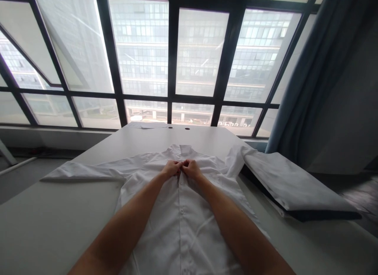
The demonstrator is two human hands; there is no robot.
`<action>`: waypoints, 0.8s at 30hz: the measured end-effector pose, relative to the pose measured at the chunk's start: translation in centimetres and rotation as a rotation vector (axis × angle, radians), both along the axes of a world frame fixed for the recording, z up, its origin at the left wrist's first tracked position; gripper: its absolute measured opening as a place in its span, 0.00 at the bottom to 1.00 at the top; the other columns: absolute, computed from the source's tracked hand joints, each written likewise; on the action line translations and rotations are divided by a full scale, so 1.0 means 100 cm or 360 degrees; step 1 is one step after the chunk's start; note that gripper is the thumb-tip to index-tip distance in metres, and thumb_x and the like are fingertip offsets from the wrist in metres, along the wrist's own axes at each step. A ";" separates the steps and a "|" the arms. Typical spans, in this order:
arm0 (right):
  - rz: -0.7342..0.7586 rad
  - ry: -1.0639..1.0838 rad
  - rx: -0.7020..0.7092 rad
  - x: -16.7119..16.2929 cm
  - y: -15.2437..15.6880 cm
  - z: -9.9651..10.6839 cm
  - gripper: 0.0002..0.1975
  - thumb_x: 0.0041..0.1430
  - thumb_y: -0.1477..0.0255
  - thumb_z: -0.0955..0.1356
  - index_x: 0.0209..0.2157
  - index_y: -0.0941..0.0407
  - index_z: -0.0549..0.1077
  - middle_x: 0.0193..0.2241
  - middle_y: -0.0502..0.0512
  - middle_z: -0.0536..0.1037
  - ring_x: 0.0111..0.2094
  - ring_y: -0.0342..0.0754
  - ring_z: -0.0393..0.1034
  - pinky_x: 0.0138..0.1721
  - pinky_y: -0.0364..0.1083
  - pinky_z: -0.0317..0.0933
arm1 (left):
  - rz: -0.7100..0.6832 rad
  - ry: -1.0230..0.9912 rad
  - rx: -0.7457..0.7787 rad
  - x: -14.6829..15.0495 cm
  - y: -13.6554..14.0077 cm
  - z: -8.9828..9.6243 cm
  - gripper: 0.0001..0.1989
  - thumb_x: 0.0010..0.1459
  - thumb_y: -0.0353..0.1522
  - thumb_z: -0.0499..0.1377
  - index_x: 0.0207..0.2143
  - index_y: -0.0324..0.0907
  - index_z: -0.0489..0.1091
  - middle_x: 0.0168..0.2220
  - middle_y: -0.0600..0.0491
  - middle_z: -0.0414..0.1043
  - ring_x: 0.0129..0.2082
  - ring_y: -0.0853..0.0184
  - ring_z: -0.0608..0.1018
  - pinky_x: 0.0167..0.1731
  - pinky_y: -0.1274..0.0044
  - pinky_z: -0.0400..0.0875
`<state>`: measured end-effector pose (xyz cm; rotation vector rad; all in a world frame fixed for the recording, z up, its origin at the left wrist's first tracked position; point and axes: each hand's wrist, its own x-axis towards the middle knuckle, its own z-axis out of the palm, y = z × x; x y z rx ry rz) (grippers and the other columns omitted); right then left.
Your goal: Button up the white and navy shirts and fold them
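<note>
A white button-up shirt (pixel 165 223) lies front side up on the table, its collar (pixel 181 149) toward the window. Its left-hand sleeve stretches out flat across the table, while the other sleeve bends up toward a folded pile. My left hand (pixel 171 168) and my right hand (pixel 191 168) meet on the front placket just below the collar. Both pinch the shirt's edges there, fingertips almost touching. Whatever button lies between the fingers is hidden. Below my hands the placket runs closed, with a button (pixel 182 211) showing on it.
The white table (pixel 73 212) reaches up to a large window with dark frames (pixel 174 50). On the right rests a stack of folded white and dark cloth (pixel 295 184). A blue-grey curtain (pixel 304 82) hangs behind it. Two dark round holes sit near the table's far edge.
</note>
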<state>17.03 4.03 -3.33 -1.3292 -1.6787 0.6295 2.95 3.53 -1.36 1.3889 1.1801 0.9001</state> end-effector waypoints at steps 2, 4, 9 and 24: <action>-0.0002 -0.0086 0.0034 -0.002 0.000 -0.001 0.05 0.50 0.73 0.68 0.26 0.60 0.76 0.25 0.54 0.79 0.27 0.45 0.71 0.29 0.41 0.61 | 0.0004 0.0023 0.0019 0.001 -0.002 0.000 0.19 0.60 0.40 0.61 0.20 0.39 0.66 0.12 0.62 0.58 0.13 0.77 0.61 0.14 0.84 0.54; -0.0004 -0.0160 0.0067 -0.002 0.001 -0.002 0.05 0.49 0.75 0.68 0.27 0.60 0.77 0.26 0.55 0.80 0.28 0.46 0.72 0.31 0.41 0.62 | 0.0021 0.0081 0.0022 0.001 -0.003 0.001 0.21 0.58 0.42 0.63 0.19 0.39 0.65 0.11 0.62 0.58 0.13 0.77 0.61 0.14 0.83 0.53; 0.0033 -0.0168 0.0096 0.002 0.005 -0.004 0.06 0.46 0.78 0.69 0.29 0.60 0.78 0.27 0.54 0.81 0.29 0.46 0.73 0.31 0.41 0.63 | -0.0017 0.0152 0.0020 -0.002 0.000 0.002 0.24 0.53 0.48 0.65 0.20 0.38 0.67 0.12 0.61 0.60 0.13 0.77 0.62 0.14 0.83 0.53; -0.0043 -0.0145 0.0083 0.001 0.009 -0.005 0.13 0.44 0.80 0.69 0.36 0.59 0.75 0.26 0.51 0.78 0.28 0.45 0.72 0.30 0.41 0.60 | 0.0060 0.0456 0.0150 0.004 -0.003 0.004 0.18 0.59 0.42 0.62 0.22 0.38 0.69 0.13 0.61 0.60 0.14 0.76 0.63 0.16 0.82 0.55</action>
